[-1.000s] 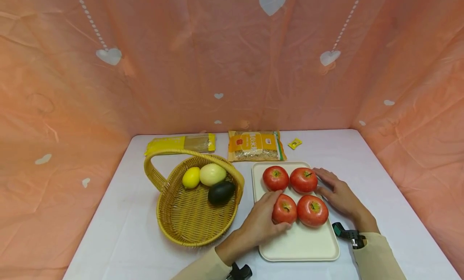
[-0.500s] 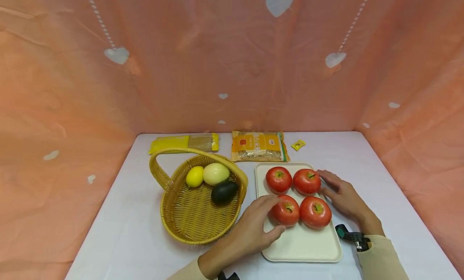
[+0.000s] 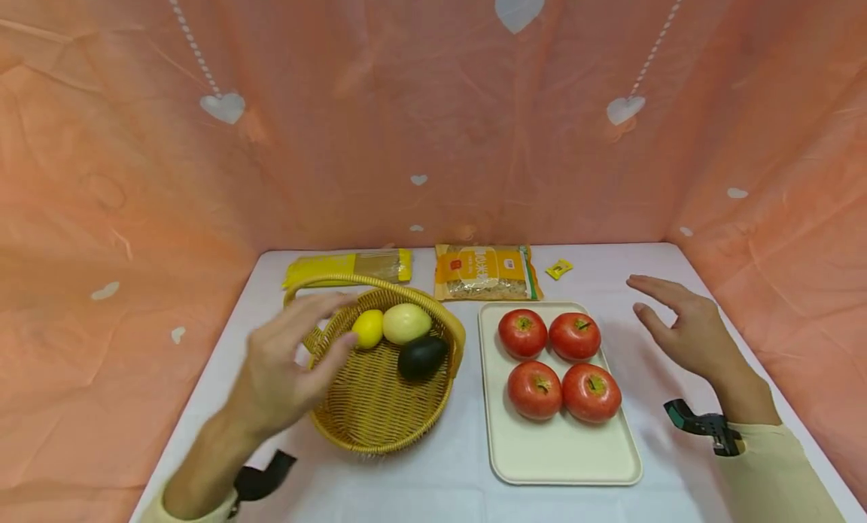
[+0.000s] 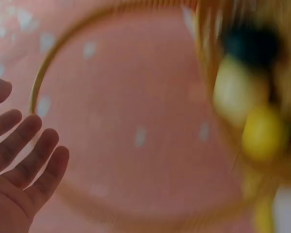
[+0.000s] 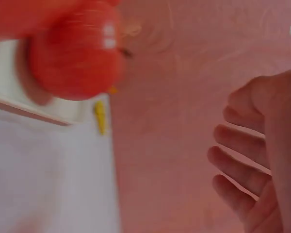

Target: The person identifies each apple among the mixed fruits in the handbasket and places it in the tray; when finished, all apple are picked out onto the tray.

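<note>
Several red apples (image 3: 535,390) sit in two rows on a cream tray (image 3: 565,459) at the right of the table. To its left stands a wicker basket (image 3: 366,410) with a raised handle; it holds a yellow lemon (image 3: 368,329), a pale green oval fruit (image 3: 406,323) and a dark green oval fruit (image 3: 422,358). My left hand (image 3: 281,369), fingers spread and holding nothing, hovers over the basket's left side, in front of part of the handle. Right of the tray, apart from the apples, my right hand (image 3: 694,335) is raised with relaxed, empty fingers.
Behind the basket lies a yellow packet of noodle-like strands (image 3: 348,267). An orange bag of grain (image 3: 484,273) is behind the tray, with a small yellow wrapped sachet (image 3: 559,269) beside it. A pink curtain (image 3: 433,132) encloses the white table.
My left hand has let go of the front left apple and moved left to the basket. My right hand has drawn away from the tray, to the right. The apples stay on the tray.
</note>
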Demonstrator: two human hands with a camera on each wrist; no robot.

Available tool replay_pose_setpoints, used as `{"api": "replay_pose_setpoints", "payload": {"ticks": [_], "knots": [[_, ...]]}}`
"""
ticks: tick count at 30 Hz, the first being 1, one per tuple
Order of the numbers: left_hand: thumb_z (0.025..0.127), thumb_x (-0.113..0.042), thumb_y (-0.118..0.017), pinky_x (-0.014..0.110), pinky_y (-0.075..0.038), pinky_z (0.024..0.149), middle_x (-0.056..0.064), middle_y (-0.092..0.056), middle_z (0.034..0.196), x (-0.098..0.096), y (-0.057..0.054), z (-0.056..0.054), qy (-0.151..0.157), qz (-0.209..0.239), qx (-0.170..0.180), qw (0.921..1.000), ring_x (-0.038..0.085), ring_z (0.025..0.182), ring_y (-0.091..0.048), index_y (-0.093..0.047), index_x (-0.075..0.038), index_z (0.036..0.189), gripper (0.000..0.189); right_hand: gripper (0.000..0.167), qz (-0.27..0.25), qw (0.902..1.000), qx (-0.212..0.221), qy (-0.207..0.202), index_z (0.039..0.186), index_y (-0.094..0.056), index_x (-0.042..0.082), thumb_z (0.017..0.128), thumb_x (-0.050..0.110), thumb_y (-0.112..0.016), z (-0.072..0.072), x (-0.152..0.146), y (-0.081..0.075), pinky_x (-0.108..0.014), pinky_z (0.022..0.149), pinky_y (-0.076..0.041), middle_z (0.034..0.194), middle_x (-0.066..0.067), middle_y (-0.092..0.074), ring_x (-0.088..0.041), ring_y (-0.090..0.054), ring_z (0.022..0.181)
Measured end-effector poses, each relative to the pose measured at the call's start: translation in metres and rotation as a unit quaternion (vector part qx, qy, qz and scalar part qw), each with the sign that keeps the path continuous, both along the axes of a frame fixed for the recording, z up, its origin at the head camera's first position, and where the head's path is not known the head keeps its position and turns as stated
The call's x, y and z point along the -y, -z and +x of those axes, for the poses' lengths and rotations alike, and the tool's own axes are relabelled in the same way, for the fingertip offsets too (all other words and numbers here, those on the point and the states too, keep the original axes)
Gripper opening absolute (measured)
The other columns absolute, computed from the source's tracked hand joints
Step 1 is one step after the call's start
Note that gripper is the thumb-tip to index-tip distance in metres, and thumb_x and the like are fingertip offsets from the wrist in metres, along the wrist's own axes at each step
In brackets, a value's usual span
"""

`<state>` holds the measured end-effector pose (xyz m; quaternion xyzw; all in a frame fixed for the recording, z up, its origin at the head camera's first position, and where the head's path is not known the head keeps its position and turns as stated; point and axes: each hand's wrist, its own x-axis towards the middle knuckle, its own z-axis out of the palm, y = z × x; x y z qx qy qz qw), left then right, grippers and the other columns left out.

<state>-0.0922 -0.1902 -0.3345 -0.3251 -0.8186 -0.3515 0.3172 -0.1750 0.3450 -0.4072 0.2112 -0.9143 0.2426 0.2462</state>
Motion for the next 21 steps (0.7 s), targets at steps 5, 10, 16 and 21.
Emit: {"api": "replay_pose_setpoints", "payload": {"ticks": [5,10,16,21], "knots": [[0.107,-0.048,-0.06,0.007,-0.042,0.11,0.02,-0.079,0.12,0.053,-0.051,-0.007,-0.128,-0.033,-0.087,0.9874,0.032,0.104,-0.07,-0.076,0.004,0.129,0.059,0.044,0.018,0.9968,-0.077,-0.014,0.139,-0.073,0.004,0.098,0.019,-0.074,-0.007,-0.002,-0.046,-0.014,0.126,-0.028,0.144,-0.024,-0.069,-0.026,-0.057,0.148],[0.107,-0.063,-0.052,0.025,-0.046,0.12,0.031,-0.075,0.12,0.084,-0.09,-0.013,-0.248,-0.053,-0.16,0.9539,0.055,0.11,-0.066,-0.075,0.005,0.129,0.076,0.073,0.036,0.9807,-0.192,-0.012,0.143,-0.068,-0.003,0.108,0.059,-0.053,-0.016,0.001,-0.086,-0.045,0.132,-0.035,0.146,-0.031,-0.065,-0.057,-0.057,0.133],[0.104,-0.055,-0.044,0.068,-0.048,0.111,0.035,-0.07,0.126,0.102,-0.092,-0.025,-0.328,-0.086,-0.208,0.9174,0.063,0.12,-0.06,-0.07,0.006,0.135,0.073,0.077,0.013,0.9578,-0.287,0.016,0.152,-0.06,-0.001,0.109,0.061,-0.047,-0.025,0.01,-0.094,-0.064,0.131,-0.029,0.154,-0.031,-0.058,-0.055,-0.049,0.145],[0.104,-0.045,-0.043,0.081,-0.039,0.101,0.038,-0.055,0.148,0.121,-0.045,-0.038,-0.335,-0.182,-0.102,0.9189,0.064,0.138,-0.046,-0.052,0.009,0.151,0.072,0.087,0.099,0.9819,-0.159,0.03,0.173,-0.028,0.006,0.111,0.067,-0.031,-0.036,-0.011,-0.05,-0.068,0.135,-0.008,0.178,-0.027,-0.026,-0.051,-0.023,0.164]]}}
